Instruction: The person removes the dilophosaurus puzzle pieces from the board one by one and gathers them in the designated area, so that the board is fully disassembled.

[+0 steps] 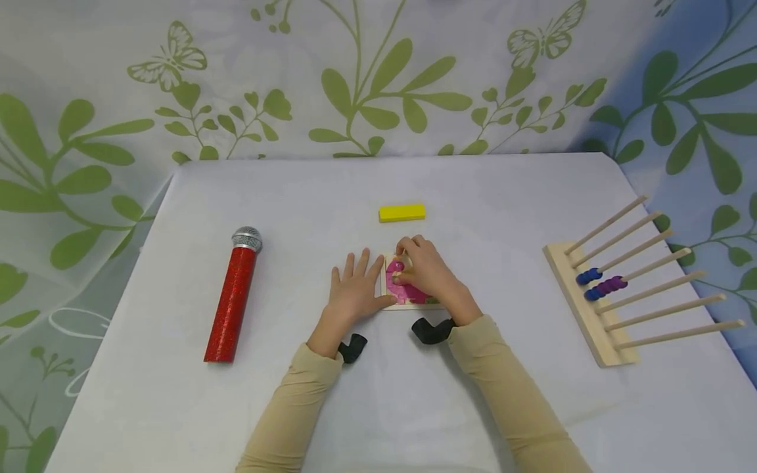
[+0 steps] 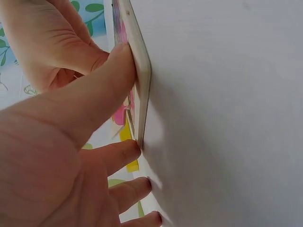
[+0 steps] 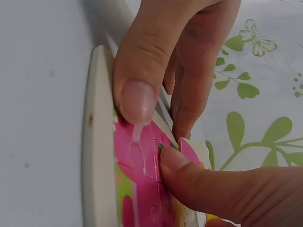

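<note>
A small wooden jigsaw puzzle with a pink picture lies at the middle of the table. My left hand is spread beside its left edge, and its thumb presses the near left corner. My right hand bends over the board from the right and pinches a pink puzzle piece. That piece sits tilted above the board, also showing as a pink edge in the left wrist view. In the right wrist view, my right thumb lies against the pink surface, and the index fingertip is mostly hidden.
Beyond the puzzle lies a yellow block. A red toy microphone lies to the left. To the right stands a wooden peg rack with blue and purple beads. Black wrist-camera mounts sit under both wrists.
</note>
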`<action>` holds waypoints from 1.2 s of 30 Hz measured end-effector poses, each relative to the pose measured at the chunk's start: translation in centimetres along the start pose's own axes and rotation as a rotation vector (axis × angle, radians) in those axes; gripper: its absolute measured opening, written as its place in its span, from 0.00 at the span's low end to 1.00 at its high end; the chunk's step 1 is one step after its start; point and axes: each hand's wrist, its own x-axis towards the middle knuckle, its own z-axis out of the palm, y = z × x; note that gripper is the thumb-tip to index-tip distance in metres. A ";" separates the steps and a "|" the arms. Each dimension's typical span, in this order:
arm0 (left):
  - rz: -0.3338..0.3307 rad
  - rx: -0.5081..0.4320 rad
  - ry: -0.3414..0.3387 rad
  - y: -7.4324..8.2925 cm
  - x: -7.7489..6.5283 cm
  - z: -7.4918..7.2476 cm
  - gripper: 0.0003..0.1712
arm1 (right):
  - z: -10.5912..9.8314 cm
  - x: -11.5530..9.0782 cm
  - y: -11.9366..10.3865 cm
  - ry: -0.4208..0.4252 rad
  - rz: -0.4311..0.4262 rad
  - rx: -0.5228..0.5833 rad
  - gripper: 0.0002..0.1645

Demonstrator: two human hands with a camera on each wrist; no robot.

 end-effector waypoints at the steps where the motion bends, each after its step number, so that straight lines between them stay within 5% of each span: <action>1: -0.001 -0.002 0.003 0.0 0.0 -0.1 0.49 | -0.1 0.1 0.0 -0.003 -0.004 0.017 0.26; 12: -0.003 -0.032 0.025 -0.6 -1.3 0.5 0.48 | 1.6 -0.7 0.5 0.058 -0.028 0.193 0.20; 18: 0.003 -0.042 0.041 -0.5 -1.5 1.1 0.48 | -0.3 -2.5 3.0 0.119 0.050 0.305 0.20; 26: 0.011 -0.071 0.065 -0.2 -1.1 0.8 0.48 | -3.3 -4.0 7.4 0.211 0.230 0.290 0.22; 36: 0.017 -0.090 0.099 0.0 -1.0 0.3 0.49 | -3.6 -3.7 8.5 0.214 0.221 0.251 0.21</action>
